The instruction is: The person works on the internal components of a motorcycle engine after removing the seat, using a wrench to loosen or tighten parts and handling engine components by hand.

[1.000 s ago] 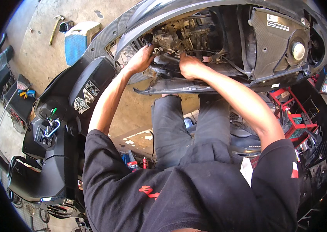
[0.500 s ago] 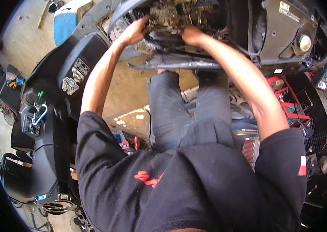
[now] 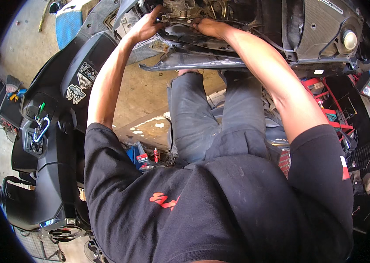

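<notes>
Both my hands reach into the opened body of a motor scooter, at the greasy metal engine parts [image 3: 189, 5]. My left hand [image 3: 144, 29] is at the left side of this opening, its thumb and forefinger spread apart beside dark parts. My right hand [image 3: 211, 28] has its fingertips pinched together just below the metal parts; what sits between them is too small and dark to name. A black curved piece [image 3: 185, 31] lies between and below the two hands. Nearer to me, a long dark trim panel [image 3: 193, 61] runs across above my knees.
At the left stands another black scooter [image 3: 53, 175] with a light-blue carabiner [image 3: 41, 130] at its key. A blue-covered object [image 3: 69, 27] lies far left. Red tool racks [image 3: 325, 98] stand at the right. A small red bottle-like item [image 3: 155, 154] is by my left thigh.
The whole view has shifted slightly, so the scooter sits higher in the picture. My right hand has moved a little left and away from me, its fingers now pinched. The left hand stays put.
</notes>
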Available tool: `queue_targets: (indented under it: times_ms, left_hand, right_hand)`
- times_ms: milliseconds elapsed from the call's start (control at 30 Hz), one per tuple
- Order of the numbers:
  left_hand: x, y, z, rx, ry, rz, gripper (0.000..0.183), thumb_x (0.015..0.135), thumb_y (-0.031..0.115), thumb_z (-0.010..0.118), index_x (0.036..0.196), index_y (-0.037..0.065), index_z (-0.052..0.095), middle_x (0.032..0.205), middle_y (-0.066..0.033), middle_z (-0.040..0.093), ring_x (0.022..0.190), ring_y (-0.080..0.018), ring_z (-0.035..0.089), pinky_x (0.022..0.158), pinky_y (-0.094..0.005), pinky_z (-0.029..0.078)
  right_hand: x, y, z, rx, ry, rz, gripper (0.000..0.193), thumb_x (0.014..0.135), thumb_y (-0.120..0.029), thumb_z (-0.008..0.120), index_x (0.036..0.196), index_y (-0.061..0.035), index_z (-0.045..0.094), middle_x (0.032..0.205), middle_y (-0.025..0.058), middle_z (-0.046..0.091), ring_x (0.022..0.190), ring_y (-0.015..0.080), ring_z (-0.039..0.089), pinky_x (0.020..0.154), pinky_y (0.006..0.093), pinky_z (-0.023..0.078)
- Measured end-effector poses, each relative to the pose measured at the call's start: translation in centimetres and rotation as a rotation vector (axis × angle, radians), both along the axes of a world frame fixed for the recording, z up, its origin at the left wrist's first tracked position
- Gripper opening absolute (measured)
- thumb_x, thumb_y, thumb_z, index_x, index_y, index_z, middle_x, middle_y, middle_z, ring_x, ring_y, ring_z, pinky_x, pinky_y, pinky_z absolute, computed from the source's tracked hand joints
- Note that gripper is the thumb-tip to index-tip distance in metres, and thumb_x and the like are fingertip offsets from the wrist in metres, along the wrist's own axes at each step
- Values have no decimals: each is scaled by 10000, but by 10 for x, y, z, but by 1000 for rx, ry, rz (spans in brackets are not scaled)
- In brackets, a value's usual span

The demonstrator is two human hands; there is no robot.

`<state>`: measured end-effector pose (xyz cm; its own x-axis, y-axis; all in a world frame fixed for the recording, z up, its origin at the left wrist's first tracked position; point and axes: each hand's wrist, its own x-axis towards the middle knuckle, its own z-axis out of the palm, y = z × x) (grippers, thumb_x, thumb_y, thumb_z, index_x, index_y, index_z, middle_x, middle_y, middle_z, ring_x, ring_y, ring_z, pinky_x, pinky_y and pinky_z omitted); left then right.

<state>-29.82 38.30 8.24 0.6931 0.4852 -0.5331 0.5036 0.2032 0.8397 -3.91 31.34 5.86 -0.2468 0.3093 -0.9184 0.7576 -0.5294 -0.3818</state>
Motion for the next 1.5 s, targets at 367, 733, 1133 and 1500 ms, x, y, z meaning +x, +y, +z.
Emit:
queue_targets:
  times_ms: [367, 733, 1133, 1500]
  left_hand:
    - [-9, -3, -10, -9, 22, 50, 542, 838, 8, 588, 1339, 4, 380, 1318, -224, 530, 1256, -279, 486, 1023, -370, 392]
    - [-20, -3, -26, 12, 71, 77, 610, 851, -3, 593, 1396, 10, 319, 1290, -213, 552, 1163, -266, 548, 974, -368, 441]
    - [-13, 6, -27, 230, 143, -62, 493, 844, 111, 549, 1301, -17, 415, 1145, -327, 587, 1142, -414, 555, 954, -425, 440]
    - [1, 24, 3, 82, 300, -316, 1060, 739, 619, 717, 1437, -57, 292, 1155, -291, 621, 1134, -318, 599, 980, -356, 443]
  right_hand:
    - [-32, 4, 1, 76, -1, 64, 476, 1001, -333, 383, 1144, 53, 622, 1232, 277, 583, 1184, 427, 536, 1013, 462, 397]
    - [-56, 19, 46, 25, 24, 182, 403, 954, -167, 362, 1301, -30, 512, 1288, 258, 551, 1225, 413, 507, 1021, 474, 398]
    - [-116, -1, 83, -281, -51, -577, 471, 1006, -369, 412, 1032, 48, 630, 795, 171, 632, 486, 191, 533, 469, 380, 424]
    - [-131, 7, 86, -407, -256, -883, 438, 966, -367, 403, 913, 14, 612, 754, 128, 578, 540, 199, 490, 464, 367, 353]
